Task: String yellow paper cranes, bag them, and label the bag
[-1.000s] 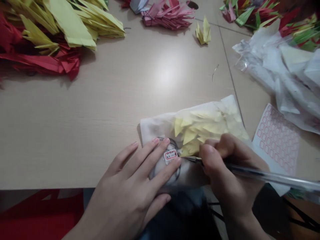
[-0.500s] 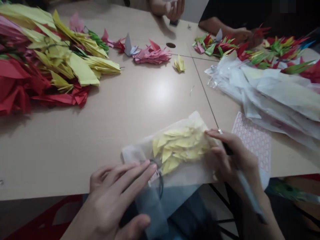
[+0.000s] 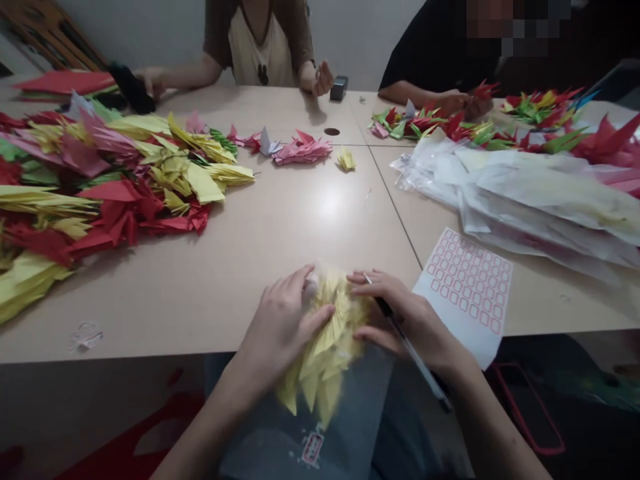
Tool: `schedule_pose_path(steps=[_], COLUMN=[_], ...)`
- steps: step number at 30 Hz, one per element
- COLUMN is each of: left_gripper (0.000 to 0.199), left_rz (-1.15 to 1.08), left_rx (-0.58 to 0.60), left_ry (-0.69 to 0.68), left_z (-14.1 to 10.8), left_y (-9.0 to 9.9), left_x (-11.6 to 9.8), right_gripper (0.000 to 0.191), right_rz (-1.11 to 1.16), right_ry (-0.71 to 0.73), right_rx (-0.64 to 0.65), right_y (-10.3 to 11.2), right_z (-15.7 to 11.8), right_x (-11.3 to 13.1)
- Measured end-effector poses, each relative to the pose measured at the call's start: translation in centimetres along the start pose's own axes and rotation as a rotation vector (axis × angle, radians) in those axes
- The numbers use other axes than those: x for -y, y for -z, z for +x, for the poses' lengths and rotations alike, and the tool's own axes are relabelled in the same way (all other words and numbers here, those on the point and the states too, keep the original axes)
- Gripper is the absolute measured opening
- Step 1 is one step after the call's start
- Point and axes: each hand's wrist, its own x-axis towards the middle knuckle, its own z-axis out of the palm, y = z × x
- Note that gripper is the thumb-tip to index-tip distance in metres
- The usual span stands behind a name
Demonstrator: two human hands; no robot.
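A translucent plastic bag (image 3: 345, 400) hangs over the table's front edge, with a bunch of yellow folded-paper pieces (image 3: 325, 333) inside. A small red-bordered label (image 3: 313, 448) shows on its lower part. My left hand (image 3: 285, 320) grips the bag's left side, thumb across the yellow bunch. On the other side my right hand (image 3: 405, 313) holds a pen (image 3: 415, 360) slanting down under the palm, while its fingertips and thumb press at the bag's right edge. The bunch is blurred near its top. Just right of that hand lies a label sheet (image 3: 467, 280) with red outlines.
Piled paper bunches (image 3: 120, 207) cover the table's left side. Filled plastic bags (image 3: 540, 193) lie at the right, with colourful folded paper (image 3: 435, 123) behind. A pink bunch (image 3: 303, 150) and a small yellow piece (image 3: 346, 160) lie mid-table. Two people sit opposite.
The bag has turned from lying across the table to pointing down toward me. My left hand has gone from lying flat on it to gripping its side. The view has tilted up.
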Motion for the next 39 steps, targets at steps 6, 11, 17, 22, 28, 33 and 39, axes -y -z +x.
schedule_pose_path(steps=[6, 11, 17, 22, 28, 33, 39], left_gripper=[0.034, 0.031, 0.023, 0.024, 0.029, 0.033, 0.027], left_rz=[-0.584, -1.021, -1.188, -1.148, -1.210, -1.420, -1.535], left_rx=[0.015, 0.014, 0.014, -0.007, -0.068, -0.267, -0.535], left_ry=[0.153, 0.269, 0.310, 0.289, 0.312, 0.378, 0.367], left_z=[-0.8, -0.8, -0.4, -0.7, -0.7, -0.3, -0.1], left_y=[0.2, 0.1, 0.1, 0.2, 0.4, 0.4, 0.0], left_x=[-0.3, 0.2, 0.5, 0.4, 0.1, 0.3, 0.5], right_gripper=[0.024, 0.024, 0.023, 0.021, 0.037, 0.048, 0.050], right_rz=[0.021, 0.139, 0.203, 0.002, -0.446, -0.463, 0.287], right_ry=[-0.346, -0.382, -0.379, -0.337, -0.055, -0.094, -0.320], right_rx=[-0.421, -0.495, -0.577, -0.472, -0.168, -0.200, -0.129], right_y=[-0.4, -0.1, -0.1, 0.9, 3.6, 4.7, 2.1], right_z=[-0.4, -0.4, -0.3, 0.0, 2.3, 3.1, 1.9], right_x=[-0.1, -0.4, -0.3, -0.7, -4.7, -4.5, 0.9])
